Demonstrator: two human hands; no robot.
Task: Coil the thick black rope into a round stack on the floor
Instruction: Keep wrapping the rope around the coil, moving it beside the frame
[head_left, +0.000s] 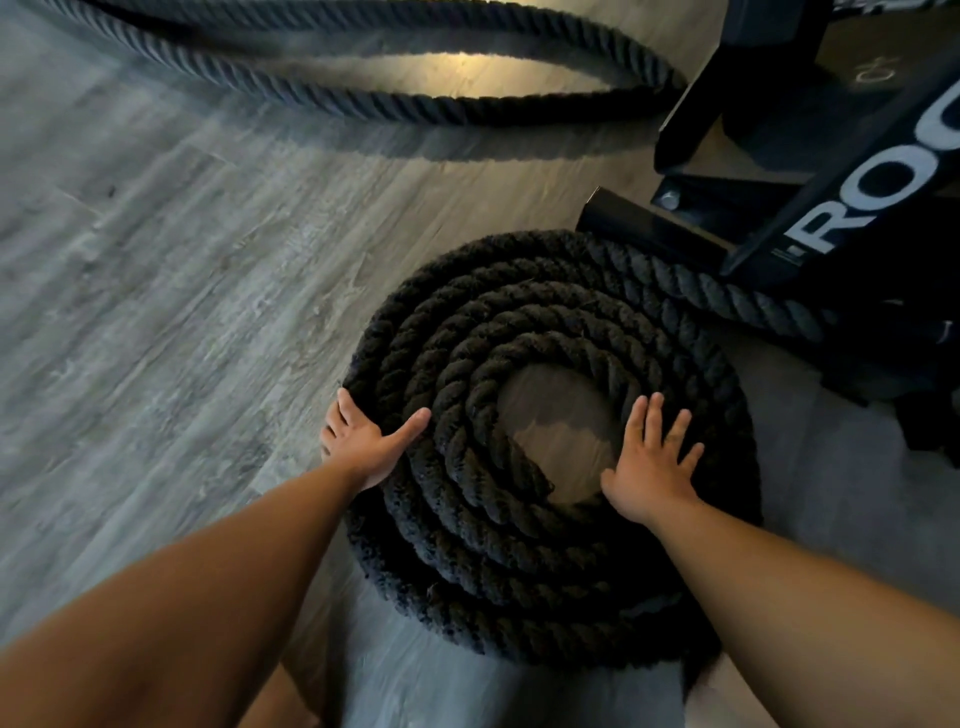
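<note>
A coiled stack of rope (519, 441) lay on the floor (156, 312) before the person. The left hand (363, 441) rested on the coil's left edge, the right hand (649, 467) flat on its right side. Behind the coil, a loose loop of rope (363, 98) trailed across the floor. An equipment frame (831, 182) stood behind and to the right.

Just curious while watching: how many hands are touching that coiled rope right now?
2. The left hand cups the coil's outer left edge; the right hand lies flat on its inner rings, right of the open centre.

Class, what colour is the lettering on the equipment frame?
White, on the black frame, seen from the head view.
</note>
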